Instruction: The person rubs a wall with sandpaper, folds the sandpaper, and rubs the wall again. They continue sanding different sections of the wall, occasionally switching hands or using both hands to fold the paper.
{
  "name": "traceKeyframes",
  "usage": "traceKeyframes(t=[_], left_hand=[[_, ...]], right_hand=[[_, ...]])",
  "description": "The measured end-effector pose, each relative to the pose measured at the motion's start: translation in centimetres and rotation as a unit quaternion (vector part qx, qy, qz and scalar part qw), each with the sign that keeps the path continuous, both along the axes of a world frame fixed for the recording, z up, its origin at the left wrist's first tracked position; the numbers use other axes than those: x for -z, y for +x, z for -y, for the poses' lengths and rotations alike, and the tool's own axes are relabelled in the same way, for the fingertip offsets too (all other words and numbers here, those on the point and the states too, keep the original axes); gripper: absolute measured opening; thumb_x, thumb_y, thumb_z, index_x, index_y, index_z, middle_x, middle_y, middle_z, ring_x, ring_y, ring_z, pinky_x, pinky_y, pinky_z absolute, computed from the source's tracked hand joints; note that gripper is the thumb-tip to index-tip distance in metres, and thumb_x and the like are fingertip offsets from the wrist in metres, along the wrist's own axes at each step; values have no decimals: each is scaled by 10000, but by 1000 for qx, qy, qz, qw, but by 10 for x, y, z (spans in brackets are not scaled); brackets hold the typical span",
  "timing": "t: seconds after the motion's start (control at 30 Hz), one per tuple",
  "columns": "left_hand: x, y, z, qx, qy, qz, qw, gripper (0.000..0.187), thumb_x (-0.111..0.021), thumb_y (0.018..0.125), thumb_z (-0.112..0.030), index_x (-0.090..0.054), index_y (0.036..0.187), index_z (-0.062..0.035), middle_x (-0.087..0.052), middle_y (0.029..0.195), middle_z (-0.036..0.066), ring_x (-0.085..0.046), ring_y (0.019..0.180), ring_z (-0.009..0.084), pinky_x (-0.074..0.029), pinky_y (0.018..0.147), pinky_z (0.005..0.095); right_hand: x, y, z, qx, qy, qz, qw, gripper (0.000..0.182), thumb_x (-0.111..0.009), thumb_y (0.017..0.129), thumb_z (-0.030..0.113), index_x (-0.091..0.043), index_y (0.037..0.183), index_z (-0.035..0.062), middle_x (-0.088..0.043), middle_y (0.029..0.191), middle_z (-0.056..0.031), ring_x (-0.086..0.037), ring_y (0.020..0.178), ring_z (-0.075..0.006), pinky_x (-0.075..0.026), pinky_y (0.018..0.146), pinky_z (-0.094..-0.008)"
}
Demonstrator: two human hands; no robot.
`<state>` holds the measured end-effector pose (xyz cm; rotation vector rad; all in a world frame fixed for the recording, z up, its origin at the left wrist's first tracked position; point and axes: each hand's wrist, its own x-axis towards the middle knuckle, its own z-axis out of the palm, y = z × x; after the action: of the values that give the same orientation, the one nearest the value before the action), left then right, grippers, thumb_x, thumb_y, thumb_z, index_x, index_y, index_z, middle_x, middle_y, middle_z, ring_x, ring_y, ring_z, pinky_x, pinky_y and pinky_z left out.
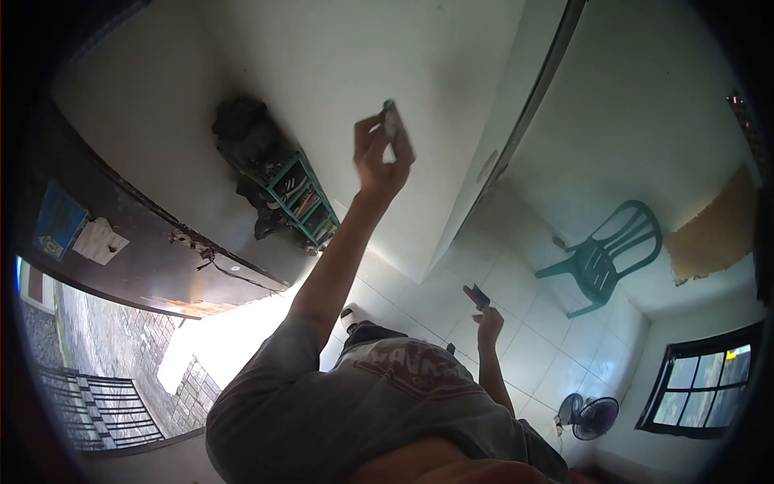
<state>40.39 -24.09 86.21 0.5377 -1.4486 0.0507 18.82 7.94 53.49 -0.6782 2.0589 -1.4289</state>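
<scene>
My left hand (379, 165) is raised up in front of the pale wall (322, 56). Its fingers are closed around a small flat greyish thing (393, 121), blurred, whose kind I cannot make out. Whether that thing touches the wall cannot be told. Lower and to the right, near my waist, my right hand (488, 327) grips a small flat dark-blue piece with a brownish edge (477, 297), held above the tiled floor. The exact kind of this piece does not show either.
A green plastic chair (597, 262) and a standing fan (595, 417) are on the right. Leftward, a green shelf (302, 198) with a dark bag (250, 133) on top stands against the wall. The dark door (153, 242) is beside a bright doorway. A brown sheet (709, 230) hangs far right.
</scene>
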Motion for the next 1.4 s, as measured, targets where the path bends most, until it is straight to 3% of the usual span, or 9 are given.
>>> traceKeyframes(t=[0.17, 0.3, 0.47, 0.53, 0.63, 0.73, 1.0, 1.23, 1.4], left_hand=[[-58, -76, 30, -8, -94, -71, 993, 182, -731, 894, -53, -576, 923, 39, -557, 1290, 251, -605, 1091, 379, -535, 839, 407], [-47, -112, 35, 124, -103, -34, 986, 431, -654, 980, -208, -485, 1262, 71, -428, 1501, 302, -515, 1324, 430, -504, 1003, 447], [-46, -103, 39, 136, -86, 61, 985, 773, -559, 1031, -410, -256, 1549, 77, -285, 1608, 322, -273, 1504, 490, -320, 1197, 537], [-52, -104, 34, 71, -80, 109, 988, 780, -445, 1074, -467, -219, 1582, 80, -232, 1632, 330, -216, 1529, 490, -235, 1232, 574], [-66, -111, 27, 1, -71, 121, 990, 677, -373, 1107, -393, -261, 1570, 87, -244, 1630, 328, -218, 1529, 489, -192, 1243, 584], [-90, -121, 29, 26, -43, 46, 998, 598, -349, 1117, -318, -305, 1560, 81, -246, 1635, 316, -206, 1532, 490, -186, 1242, 592], [-47, -108, 30, 73, -67, 146, 984, 552, -366, 1092, -186, -274, 1576, 63, -240, 1647, 295, -186, 1543, 471, -166, 1228, 643], [-158, -86, 67, 53, -38, 4, 998, 555, -432, 1041, -22, -286, 1571, 56, -239, 1650, 277, -201, 1547, 412, -201, 1263, 546], [-77, -94, 37, 56, -12, 82, 995, 571, -422, 1025, 39, -282, 1579, 31, -229, 1661, 244, -201, 1542, 410, -227, 1269, 514]], right_hand=[[13, -1, -9, 33, -27, -6, 999, 359, -561, 1015, 246, -720, 887, -49, -697, 659, -132, -691, 577, -203, -517, 578, -321], [27, 11, 0, 64, -57, -5, 996, 355, -568, 1022, 238, -719, 880, -50, -692, 649, -126, -685, 559, -200, -524, 574, -318], [22, 34, -3, 39, -43, 41, 997, 327, -573, 1032, 217, -706, 937, -66, -728, 794, -146, -711, 620, -195, -560, 604, -294], [22, 37, -6, 43, -32, 34, 998, 320, -579, 1035, 216, -709, 919, -52, -714, 700, -138, -712, 596, -193, -554, 589, -298], [31, 37, -9, 66, -26, 23, 997, 312, -579, 1039, 213, -715, 914, -39, -711, 650, -131, -715, 584, -190, -541, 572, -300], [35, 35, -6, 81, -13, 5, 997, 311, -582, 1037, 216, -718, 918, -37, -708, 639, -127, -716, 583, -191, -534, 563, -300], [43, 36, 5, 51, 17, -32, 998, 312, -609, 1018, 228, -721, 903, -40, -712, 644, -150, -726, 588, -213, -539, 564, -322], [37, 35, 8, 10, 24, -43, 999, 309, -603, 1005, 219, -718, 895, -45, -712, 649, -153, -735, 605, -238, -548, 576, -345], [39, 25, 15, 19, 9, -34, 999, 306, -603, 995, 209, -716, 885, -53, -725, 678, -165, -737, 618, -242, -551, 593, -342]])
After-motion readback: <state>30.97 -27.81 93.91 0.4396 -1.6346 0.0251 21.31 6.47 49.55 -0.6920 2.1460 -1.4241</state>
